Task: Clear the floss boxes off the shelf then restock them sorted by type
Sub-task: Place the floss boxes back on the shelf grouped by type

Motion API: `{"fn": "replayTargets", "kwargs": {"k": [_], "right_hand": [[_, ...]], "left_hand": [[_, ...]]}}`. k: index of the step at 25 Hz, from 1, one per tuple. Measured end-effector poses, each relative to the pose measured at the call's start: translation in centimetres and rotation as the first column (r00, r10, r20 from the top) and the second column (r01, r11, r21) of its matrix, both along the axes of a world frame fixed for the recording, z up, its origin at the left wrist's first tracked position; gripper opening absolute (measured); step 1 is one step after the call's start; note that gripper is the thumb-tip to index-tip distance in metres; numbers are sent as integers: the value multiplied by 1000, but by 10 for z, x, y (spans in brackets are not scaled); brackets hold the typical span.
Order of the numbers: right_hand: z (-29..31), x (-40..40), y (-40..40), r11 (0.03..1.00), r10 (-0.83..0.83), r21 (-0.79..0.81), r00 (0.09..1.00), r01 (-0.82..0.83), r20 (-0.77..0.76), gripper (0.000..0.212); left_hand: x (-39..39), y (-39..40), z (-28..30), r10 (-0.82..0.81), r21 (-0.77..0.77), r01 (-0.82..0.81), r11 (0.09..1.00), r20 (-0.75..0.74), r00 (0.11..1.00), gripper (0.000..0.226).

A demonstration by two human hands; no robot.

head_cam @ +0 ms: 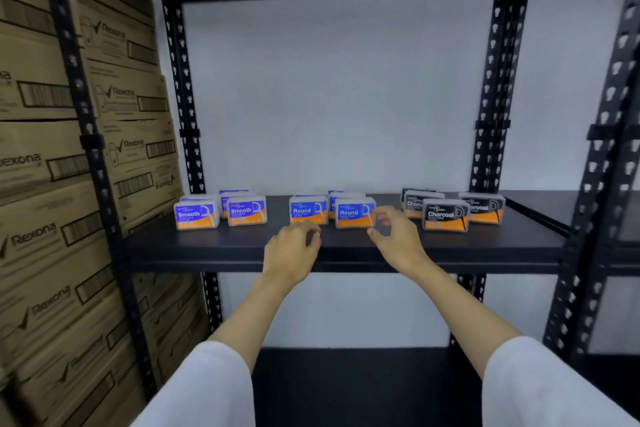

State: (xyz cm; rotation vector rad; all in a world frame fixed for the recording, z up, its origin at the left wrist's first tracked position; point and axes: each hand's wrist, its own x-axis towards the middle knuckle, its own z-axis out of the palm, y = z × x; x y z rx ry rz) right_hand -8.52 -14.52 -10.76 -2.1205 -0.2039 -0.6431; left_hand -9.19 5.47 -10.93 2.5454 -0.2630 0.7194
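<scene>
Black shelf, white wall behind: right hand, fingers parted and curved, empty, is seen at the front Round box; left hand, loosely curled, holds nothing. Boxes are grouped by type: about three Smooth, about four Round, four Charcoal. Restocking is judged nearly finished.
</scene>
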Motion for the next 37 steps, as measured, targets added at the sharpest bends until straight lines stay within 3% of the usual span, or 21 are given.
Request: {"fn": "replayTargets", "kwargs": {"k": [5,10,15,21,26,30,33,37], "right_hand": [[-9,-65,-14,998,44,-46,988,-51,-146,17],[-63,-80,-24,991,87,-75,954,-113,-288,11],[-170,-59,-30,988,66,-92,882,-123,-467,15],[-348,-39,-18,978,78,-85,713,-191,-696,14],[-487,-50,12,963,80,-73,528,-261,-845,27],[-551,-62,35,972,49,-60,450,-226,-891,44],[-586,-62,52,958,-10,-129,421,-257,-907,67],[-608,-55,69,925,-61,-210,423,-316,-904,81]], "left_hand": [[-50,-3,-4,-21,-45,17,999,-92,995,19],[-55,-16,-61,-49,-21,46,999,-197,979,19],[-35,-18,-169,-20,-26,10,1000,-401,916,20],[-33,6,-342,61,-34,-117,993,-691,721,21],[-50,35,-484,53,-53,-185,981,-850,525,29],[-64,38,-542,131,-92,-378,921,-842,524,36],[-62,27,-563,257,-2,-491,871,-850,460,58],[-62,25,-580,275,15,-458,889,-817,508,71]]}}
